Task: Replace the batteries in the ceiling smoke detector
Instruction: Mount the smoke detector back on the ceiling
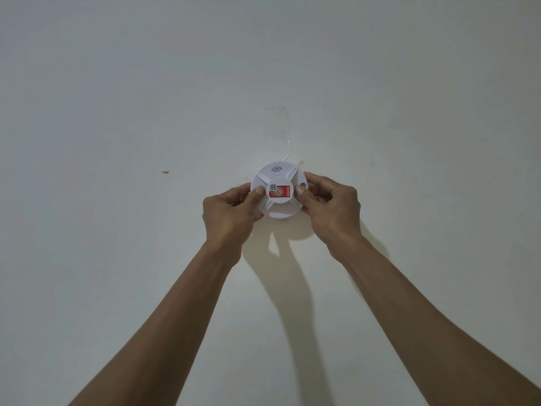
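a round white smoke detector [278, 190] sits against the pale ceiling [146, 98], strips of clear tape [299, 164] showing at its upper edge. the left hand [231, 210] has its grip closed on the detector's left rim, the right hand [330, 205] on the right rim, thumbs flanking the red label [279, 191] at its centre. a small yellow mark [165, 172] lies well to the left.

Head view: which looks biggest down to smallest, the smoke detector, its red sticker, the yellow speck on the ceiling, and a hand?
1. Left hand and right hand, alike
2. Smoke detector
3. Red sticker
4. Yellow speck
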Demonstrator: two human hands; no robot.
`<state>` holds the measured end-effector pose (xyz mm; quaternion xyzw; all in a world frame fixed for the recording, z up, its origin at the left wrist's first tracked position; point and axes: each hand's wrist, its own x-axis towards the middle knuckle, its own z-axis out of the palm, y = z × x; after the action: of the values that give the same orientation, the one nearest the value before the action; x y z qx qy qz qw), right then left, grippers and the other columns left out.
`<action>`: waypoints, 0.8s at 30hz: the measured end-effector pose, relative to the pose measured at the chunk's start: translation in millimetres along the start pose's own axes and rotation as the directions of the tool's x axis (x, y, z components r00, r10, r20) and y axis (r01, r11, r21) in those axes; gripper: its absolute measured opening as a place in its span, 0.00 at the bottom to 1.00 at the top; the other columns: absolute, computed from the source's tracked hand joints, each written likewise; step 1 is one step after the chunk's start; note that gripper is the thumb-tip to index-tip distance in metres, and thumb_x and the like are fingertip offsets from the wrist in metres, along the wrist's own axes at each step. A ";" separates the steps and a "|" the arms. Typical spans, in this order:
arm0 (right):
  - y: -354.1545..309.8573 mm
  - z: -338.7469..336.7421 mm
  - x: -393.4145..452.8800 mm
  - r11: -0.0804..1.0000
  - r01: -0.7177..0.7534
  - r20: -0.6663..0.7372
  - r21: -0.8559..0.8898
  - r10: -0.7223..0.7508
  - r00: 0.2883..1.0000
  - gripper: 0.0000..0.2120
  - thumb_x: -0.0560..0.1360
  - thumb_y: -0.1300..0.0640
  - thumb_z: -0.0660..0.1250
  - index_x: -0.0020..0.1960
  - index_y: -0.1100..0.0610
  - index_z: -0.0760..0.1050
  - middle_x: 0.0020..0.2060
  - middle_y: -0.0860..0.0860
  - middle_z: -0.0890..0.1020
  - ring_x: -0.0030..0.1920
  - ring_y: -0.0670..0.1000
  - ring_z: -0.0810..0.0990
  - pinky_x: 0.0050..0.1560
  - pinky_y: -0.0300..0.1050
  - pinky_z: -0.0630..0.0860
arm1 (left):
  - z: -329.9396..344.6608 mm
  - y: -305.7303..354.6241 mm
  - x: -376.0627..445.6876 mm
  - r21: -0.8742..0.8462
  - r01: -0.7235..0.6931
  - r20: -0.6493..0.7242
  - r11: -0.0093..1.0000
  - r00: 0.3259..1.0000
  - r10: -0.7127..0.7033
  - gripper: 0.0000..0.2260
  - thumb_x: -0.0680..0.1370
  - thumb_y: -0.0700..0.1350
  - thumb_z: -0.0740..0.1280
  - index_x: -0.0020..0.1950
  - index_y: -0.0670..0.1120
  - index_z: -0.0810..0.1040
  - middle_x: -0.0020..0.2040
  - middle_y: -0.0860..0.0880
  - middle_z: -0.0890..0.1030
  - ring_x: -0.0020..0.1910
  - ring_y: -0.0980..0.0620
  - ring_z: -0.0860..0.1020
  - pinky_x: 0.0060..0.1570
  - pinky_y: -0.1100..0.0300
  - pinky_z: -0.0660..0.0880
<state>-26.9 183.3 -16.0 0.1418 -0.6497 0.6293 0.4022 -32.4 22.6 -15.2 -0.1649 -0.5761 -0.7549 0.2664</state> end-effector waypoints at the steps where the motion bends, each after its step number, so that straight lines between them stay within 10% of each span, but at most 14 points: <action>1: -1.2 0.5 0.5 1.000 0.003 -0.005 -0.008 -0.004 1.000 0.15 0.73 0.56 0.74 0.60 0.51 0.82 0.44 0.47 0.87 0.48 0.47 0.86 0.55 0.50 0.82 | -0.1 -0.3 1.4 0.005 0.000 -0.004 1.000 1.000 0.000 0.03 0.76 0.42 0.75 0.45 0.51 0.86 0.45 0.45 0.88 0.49 0.45 0.87 0.53 0.49 0.84; 24: -1.6 2.0 -5.8 0.995 0.040 -0.026 -0.087 -0.043 0.999 0.17 0.73 0.56 0.75 0.61 0.51 0.82 0.40 0.43 0.84 0.43 0.44 0.83 0.55 0.50 0.82 | -2.1 -8.3 -1.3 -0.079 -0.007 -0.036 0.997 0.999 0.004 0.17 0.74 0.40 0.77 0.61 0.39 0.83 0.50 0.42 0.88 0.51 0.47 0.87 0.55 0.50 0.83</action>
<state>-22.8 179.2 -18.7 0.1291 -0.6675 0.5941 0.4299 -36.2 22.5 -22.9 -0.1635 -0.5406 -0.7791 0.2719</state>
